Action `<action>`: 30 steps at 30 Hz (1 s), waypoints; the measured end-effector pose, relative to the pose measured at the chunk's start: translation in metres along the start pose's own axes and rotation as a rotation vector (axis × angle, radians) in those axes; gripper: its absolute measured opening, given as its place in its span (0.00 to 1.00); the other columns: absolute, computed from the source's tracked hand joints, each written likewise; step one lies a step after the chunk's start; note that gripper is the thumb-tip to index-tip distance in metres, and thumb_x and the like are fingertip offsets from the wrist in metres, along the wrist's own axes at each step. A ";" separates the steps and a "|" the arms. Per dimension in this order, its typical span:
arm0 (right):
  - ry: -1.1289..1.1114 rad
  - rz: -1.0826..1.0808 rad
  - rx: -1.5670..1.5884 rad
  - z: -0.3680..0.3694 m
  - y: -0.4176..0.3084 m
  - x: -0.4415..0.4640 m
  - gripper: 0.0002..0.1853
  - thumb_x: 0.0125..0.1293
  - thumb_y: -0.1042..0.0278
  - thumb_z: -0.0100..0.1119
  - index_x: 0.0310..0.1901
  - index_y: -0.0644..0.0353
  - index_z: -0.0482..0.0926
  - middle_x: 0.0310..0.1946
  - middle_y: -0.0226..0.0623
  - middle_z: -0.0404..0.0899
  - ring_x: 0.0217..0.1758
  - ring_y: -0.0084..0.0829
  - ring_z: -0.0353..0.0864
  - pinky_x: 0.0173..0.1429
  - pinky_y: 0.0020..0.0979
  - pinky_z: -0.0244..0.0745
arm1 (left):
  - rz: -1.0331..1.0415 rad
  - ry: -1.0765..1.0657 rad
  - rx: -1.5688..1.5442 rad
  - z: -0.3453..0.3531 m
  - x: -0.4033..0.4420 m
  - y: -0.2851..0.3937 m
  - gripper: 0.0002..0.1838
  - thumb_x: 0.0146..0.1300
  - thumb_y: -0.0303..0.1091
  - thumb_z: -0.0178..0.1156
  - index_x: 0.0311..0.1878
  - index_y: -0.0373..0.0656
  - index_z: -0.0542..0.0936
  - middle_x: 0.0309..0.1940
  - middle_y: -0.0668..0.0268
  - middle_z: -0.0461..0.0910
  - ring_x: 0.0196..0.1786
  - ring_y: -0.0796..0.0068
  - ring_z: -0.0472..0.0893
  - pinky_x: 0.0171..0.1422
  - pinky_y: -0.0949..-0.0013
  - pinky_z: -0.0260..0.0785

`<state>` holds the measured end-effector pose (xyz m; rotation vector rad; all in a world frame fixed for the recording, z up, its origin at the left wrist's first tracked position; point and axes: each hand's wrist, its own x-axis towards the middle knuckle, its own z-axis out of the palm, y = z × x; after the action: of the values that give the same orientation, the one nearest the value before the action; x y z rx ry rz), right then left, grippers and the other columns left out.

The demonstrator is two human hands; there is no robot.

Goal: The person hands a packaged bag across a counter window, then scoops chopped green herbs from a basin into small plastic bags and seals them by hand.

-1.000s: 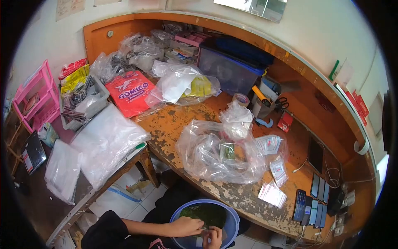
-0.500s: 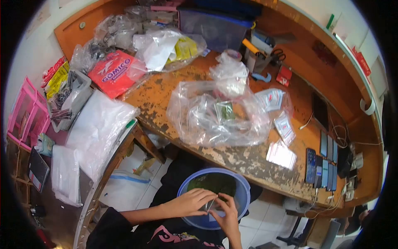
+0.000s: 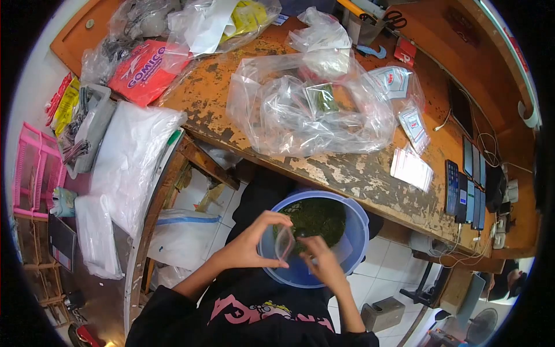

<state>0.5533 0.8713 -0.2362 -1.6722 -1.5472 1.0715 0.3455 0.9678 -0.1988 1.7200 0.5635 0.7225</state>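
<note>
My left hand grips a small clear plastic bag between thumb and fingers, with the bag's mouth spread apart. It is over the left side of a blue plastic basin at my lap. Inside the basin is a mass of dark green, finely shredded material. My right hand reaches over the basin, thumb and forefinger apart and slightly blurred. Close to its fingertips is a small dark rounded object whose kind I cannot make out.
A large clear plastic bag with a small green-filled packet lies on the worn wooden table. Packs of small bags and several phones are to the right. White plastic sheets and a pink rack are left.
My hands have separated: the left keeps the small bag, now opened wide, while the right has let go of it and moved over the green material. The view has tilted downward.
</note>
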 end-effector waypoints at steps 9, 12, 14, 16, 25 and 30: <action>-0.026 -0.178 -0.345 0.029 0.017 0.015 0.14 0.52 0.85 0.51 0.42 0.65 0.74 0.45 0.47 0.70 0.47 0.49 0.76 0.49 0.41 0.73 | 0.042 0.143 -0.237 -0.008 -0.007 -0.011 0.35 0.41 0.22 0.74 0.56 0.43 0.69 0.57 0.59 0.70 0.68 0.59 0.63 0.72 0.58 0.53; 0.221 -0.229 -0.327 -0.003 0.005 0.030 0.19 0.44 0.91 0.52 0.41 0.66 0.75 0.43 0.45 0.72 0.46 0.48 0.77 0.47 0.40 0.75 | -0.015 0.148 -0.191 -0.006 -0.003 -0.003 0.35 0.42 0.20 0.72 0.57 0.42 0.69 0.59 0.58 0.71 0.70 0.59 0.62 0.73 0.57 0.52; 0.148 -0.185 -0.313 -0.010 0.004 0.032 0.20 0.45 0.89 0.53 0.44 0.68 0.75 0.44 0.49 0.72 0.50 0.48 0.75 0.51 0.41 0.73 | -0.052 0.170 -0.212 -0.003 -0.001 -0.002 0.36 0.42 0.19 0.71 0.58 0.42 0.69 0.61 0.57 0.71 0.71 0.59 0.60 0.73 0.57 0.52; 0.012 -0.155 -0.367 0.009 0.035 0.028 0.20 0.45 0.88 0.55 0.44 0.68 0.76 0.43 0.50 0.72 0.49 0.49 0.76 0.50 0.41 0.73 | -0.061 0.182 -0.231 -0.001 0.000 -0.003 0.36 0.41 0.19 0.71 0.58 0.42 0.69 0.60 0.57 0.71 0.71 0.59 0.60 0.73 0.57 0.52; -0.287 -0.139 -0.088 0.022 0.035 -0.005 0.08 0.54 0.80 0.59 0.38 0.70 0.78 0.35 0.47 0.79 0.37 0.42 0.83 0.44 0.34 0.79 | -0.072 0.217 -0.217 0.001 0.001 -0.004 0.37 0.40 0.18 0.71 0.58 0.41 0.68 0.60 0.57 0.71 0.71 0.59 0.61 0.73 0.58 0.53; 0.281 0.254 0.563 0.018 0.051 -0.009 0.12 0.69 0.73 0.52 0.36 0.78 0.76 0.36 0.48 0.81 0.34 0.33 0.85 0.41 0.30 0.81 | -0.062 0.194 -0.198 -0.001 0.005 -0.003 0.37 0.41 0.19 0.71 0.58 0.41 0.68 0.59 0.58 0.70 0.70 0.60 0.62 0.73 0.59 0.54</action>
<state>0.5622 0.8546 -0.2875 -1.5523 -0.7728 1.1993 0.3480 0.9727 -0.2008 1.4529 0.6532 0.8761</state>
